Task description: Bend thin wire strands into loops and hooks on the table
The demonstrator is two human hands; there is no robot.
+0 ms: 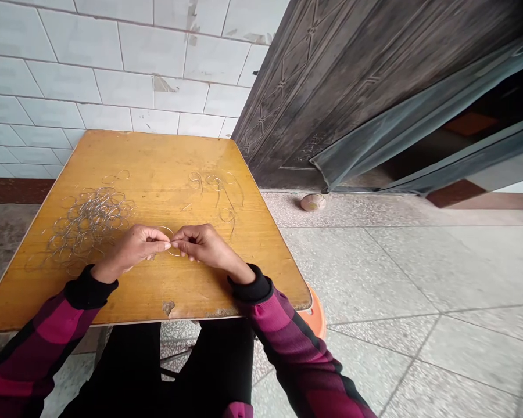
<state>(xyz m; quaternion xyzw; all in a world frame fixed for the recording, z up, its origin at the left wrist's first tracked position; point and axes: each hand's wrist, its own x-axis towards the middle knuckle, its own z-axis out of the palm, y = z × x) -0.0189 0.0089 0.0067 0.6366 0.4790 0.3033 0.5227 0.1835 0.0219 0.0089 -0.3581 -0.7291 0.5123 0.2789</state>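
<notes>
Plaid sleeves (56, 325) reach across a yellow wooden table (157, 157), the left hand (135, 248) and right hand (203, 244) meeting lower centre, fingertips clamped on a thin wire ring (169, 227), seemingly to steady it, just right of a heap of wire rings (89, 223).

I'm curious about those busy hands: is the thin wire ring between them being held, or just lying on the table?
Held. The wire ring is pinched between the left hand and the right hand, with fingers of both closed on it.

Shiny wire rings (89, 223), glossy varnished wooden tabletop (165, 162)
</notes>
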